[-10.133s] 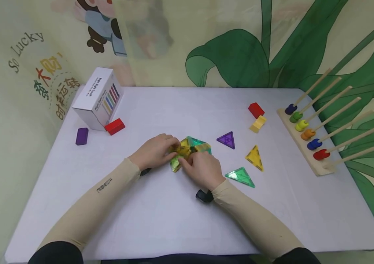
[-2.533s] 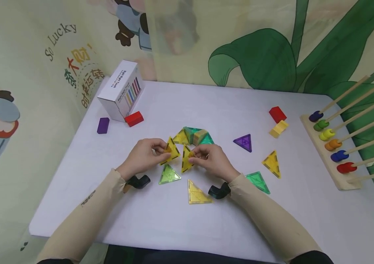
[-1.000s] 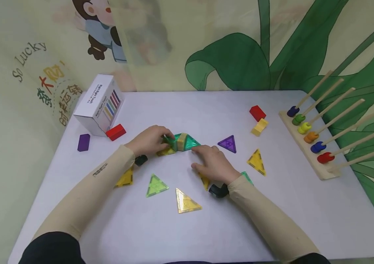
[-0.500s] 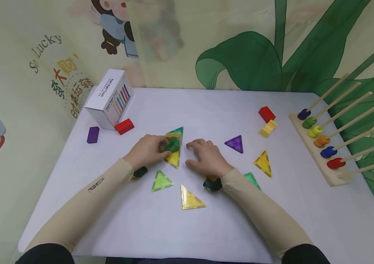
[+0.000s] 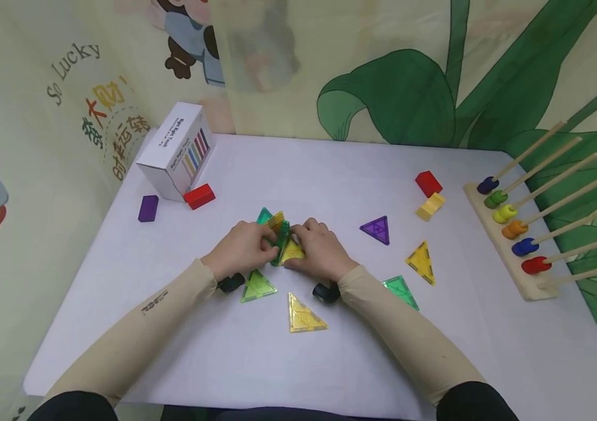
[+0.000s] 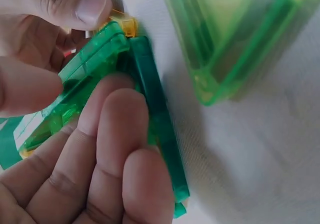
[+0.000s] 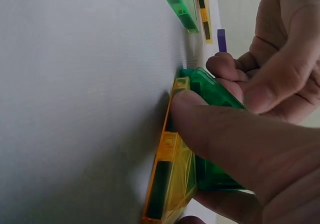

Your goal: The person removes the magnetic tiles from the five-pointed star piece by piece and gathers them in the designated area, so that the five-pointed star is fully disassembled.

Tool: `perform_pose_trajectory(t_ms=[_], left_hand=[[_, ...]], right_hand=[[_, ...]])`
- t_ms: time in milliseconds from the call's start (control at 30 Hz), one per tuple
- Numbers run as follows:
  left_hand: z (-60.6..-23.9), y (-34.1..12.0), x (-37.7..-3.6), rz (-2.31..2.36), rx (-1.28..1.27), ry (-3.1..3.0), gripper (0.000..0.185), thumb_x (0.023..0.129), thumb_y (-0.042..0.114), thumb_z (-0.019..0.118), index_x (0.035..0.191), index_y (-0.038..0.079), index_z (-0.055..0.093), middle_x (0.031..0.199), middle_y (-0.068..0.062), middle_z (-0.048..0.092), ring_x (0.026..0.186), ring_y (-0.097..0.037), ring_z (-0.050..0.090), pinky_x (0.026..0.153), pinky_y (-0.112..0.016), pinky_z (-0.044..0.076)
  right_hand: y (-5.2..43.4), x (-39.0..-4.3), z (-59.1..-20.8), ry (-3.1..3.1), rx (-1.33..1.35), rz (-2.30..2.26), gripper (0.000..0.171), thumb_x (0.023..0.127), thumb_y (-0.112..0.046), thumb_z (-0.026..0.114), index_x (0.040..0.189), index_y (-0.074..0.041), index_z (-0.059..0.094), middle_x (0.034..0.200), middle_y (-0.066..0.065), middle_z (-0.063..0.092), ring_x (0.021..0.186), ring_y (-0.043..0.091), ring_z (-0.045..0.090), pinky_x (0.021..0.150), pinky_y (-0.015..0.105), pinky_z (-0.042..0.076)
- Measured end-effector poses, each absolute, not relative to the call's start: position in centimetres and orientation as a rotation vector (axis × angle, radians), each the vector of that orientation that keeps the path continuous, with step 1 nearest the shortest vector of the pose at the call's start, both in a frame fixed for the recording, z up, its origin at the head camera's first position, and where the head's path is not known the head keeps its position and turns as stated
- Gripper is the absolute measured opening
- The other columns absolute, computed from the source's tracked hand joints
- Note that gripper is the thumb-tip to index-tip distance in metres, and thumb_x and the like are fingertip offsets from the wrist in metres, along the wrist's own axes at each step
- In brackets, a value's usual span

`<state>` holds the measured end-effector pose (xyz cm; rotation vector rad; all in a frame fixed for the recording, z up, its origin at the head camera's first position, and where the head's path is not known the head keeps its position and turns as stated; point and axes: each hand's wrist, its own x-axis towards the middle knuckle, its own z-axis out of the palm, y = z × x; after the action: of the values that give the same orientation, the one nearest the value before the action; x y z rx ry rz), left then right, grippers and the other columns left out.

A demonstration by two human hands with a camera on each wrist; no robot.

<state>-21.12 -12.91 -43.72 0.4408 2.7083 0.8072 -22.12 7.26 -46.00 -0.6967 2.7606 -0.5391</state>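
Between the hands stands a small cluster of see-through magnetic tiles: green triangular tiles (image 5: pixel 283 234), a yellowish block (image 5: pixel 275 221) and a yellow triangular tile (image 5: pixel 292 251). My left hand (image 5: pixel 245 248) holds the cluster from the left; in the left wrist view its fingers curl against a green tile (image 6: pixel 157 114). My right hand (image 5: pixel 321 248) pinches the yellow tile (image 7: pixel 167 159) at the cluster's right side, thumb on its edge, beside the green tile (image 7: pixel 217 176). Nearer the body lie a light green triangle (image 5: pixel 257 286) and a yellow triangle (image 5: pixel 304 316). Fingers partly hide the cluster.
Right of the hands lie purple (image 5: pixel 376 230), yellow (image 5: pixel 421 263) and green (image 5: pixel 401 292) triangles. Red (image 5: pixel 428 183) and yellow (image 5: pixel 430 207) blocks lie behind them. A bead rack (image 5: pixel 508 245) stands far right. Back left are a white box (image 5: pixel 174 152), red block (image 5: pixel 199 196) and purple block (image 5: pixel 148 209).
The cluster, earlier spread flat and wide, is turned and folded together. My right hand, apart from it half a second ago, has come left and now holds a yellow tile at its side.
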Motion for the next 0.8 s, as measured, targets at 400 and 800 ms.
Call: perform_pose_trajectory(t_ms=[400,800], left_hand=[[-43.8,-12.9,-21.6,0.809,0.464,2.714,0.036,0.091,0.016,0.071,0.121,-0.003,0.071,0.078,-0.002,0.072,0.065,-0.01,0.061,0.061,-0.022,0.05],[-44.0,-12.2,-21.8,0.771,0.497,2.745,0.03,0.093,0.027,0.078,0.107,0.0,0.075,0.071,0.001,0.07,0.063,-0.01,0.06,0.059,-0.023,0.046]], right_hand=[[6.9,-22.7,-45.6,2.732,-0.72,-0.589,0.067,0.084,-0.039,0.087,0.135,-0.006,0.059,0.129,0.009,0.057,0.114,0.026,0.055,0.1,0.04,0.051],[6.5,-24.1,-45.2,2.68,-0.602,-0.579,0.07,0.076,-0.043,0.092,0.125,-0.004,0.06,0.114,0.01,0.056,0.095,0.022,0.057,0.085,0.036,0.054]])
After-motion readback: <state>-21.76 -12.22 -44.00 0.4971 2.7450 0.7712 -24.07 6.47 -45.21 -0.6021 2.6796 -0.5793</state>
